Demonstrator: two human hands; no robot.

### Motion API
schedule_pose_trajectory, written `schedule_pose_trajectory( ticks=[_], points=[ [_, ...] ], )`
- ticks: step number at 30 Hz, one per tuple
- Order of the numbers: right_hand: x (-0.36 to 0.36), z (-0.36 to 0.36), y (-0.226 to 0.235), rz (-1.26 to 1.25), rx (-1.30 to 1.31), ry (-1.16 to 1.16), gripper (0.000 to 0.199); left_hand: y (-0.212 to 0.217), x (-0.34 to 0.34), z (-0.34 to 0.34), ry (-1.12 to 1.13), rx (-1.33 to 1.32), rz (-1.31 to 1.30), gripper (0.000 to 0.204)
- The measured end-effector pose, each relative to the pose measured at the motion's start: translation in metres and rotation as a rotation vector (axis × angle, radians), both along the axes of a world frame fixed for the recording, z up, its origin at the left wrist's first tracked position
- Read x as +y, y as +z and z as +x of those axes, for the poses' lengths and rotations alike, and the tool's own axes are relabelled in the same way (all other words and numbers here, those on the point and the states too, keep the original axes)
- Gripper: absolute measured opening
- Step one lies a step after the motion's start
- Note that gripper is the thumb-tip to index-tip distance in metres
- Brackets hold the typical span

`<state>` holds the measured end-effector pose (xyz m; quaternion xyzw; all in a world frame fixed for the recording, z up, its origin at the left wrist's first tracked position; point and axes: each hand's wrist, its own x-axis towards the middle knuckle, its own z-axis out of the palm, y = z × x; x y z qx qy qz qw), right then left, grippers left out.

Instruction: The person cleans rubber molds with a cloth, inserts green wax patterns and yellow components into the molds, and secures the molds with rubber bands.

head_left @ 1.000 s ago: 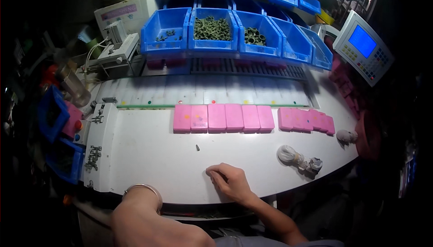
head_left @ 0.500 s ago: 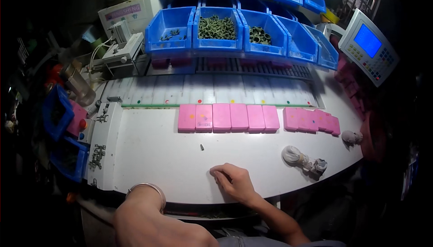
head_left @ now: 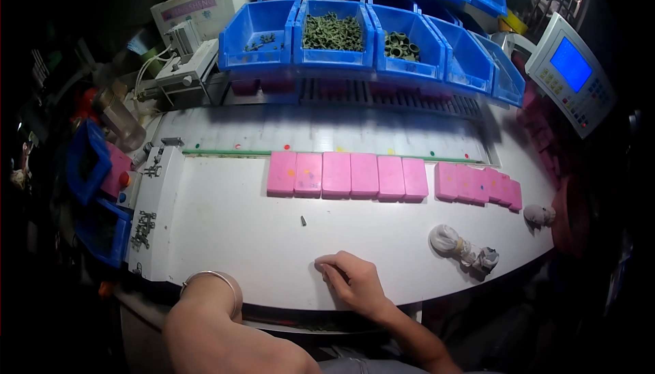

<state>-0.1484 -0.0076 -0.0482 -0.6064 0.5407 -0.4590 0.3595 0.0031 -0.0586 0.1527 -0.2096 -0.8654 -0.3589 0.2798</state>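
- A small dark piece (head_left: 303, 221) lies on the white table (head_left: 232, 231), beyond the fingertips of the right hand and apart from them.
- The right hand (head_left: 351, 280) rests at the table's near side, fingers curled in toward the thumb; I cannot tell whether anything is pinched there.
- The left forearm (head_left: 228, 340), with a thin bracelet (head_left: 213, 273), reaches to the near edge; the left hand is hidden, so its grip cannot be told.
- Behind the small piece, six pink blocks (head_left: 364, 175) sit side by side; a second pink row (head_left: 465, 183), overlapping, is to their right.
- A bound whitish cloth bundle (head_left: 464, 248) lies right of the right hand.
- Along the left side, small metal parts (head_left: 144, 229) lie on a white ledge (head_left: 158, 251).
- At the back are blue bins (head_left: 404, 67), one heaped with greenish pieces (head_left: 333, 33).
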Motion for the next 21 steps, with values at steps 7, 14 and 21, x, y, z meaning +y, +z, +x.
schedule_pose_trajectory(
  ticks=[7, 14, 21],
  points=[
    [0.001, -0.003, 0.002, -0.033, 0.045, 0.025, 0.012, 0.016, 0.002, -0.002, 0.148, -0.285, 0.113, 0.014],
    [0.002, -0.003, 0.004, -0.062, 0.061, 0.038, 0.012, 0.009, -0.001, -0.006, 0.067, -0.325, 0.009, 0.014],
    [0.002, -0.004, 0.003, -0.080, 0.074, 0.037, 0.011, 0.000, 0.002, -0.009, 0.024, -0.359, 0.166, 0.010]
  ],
)
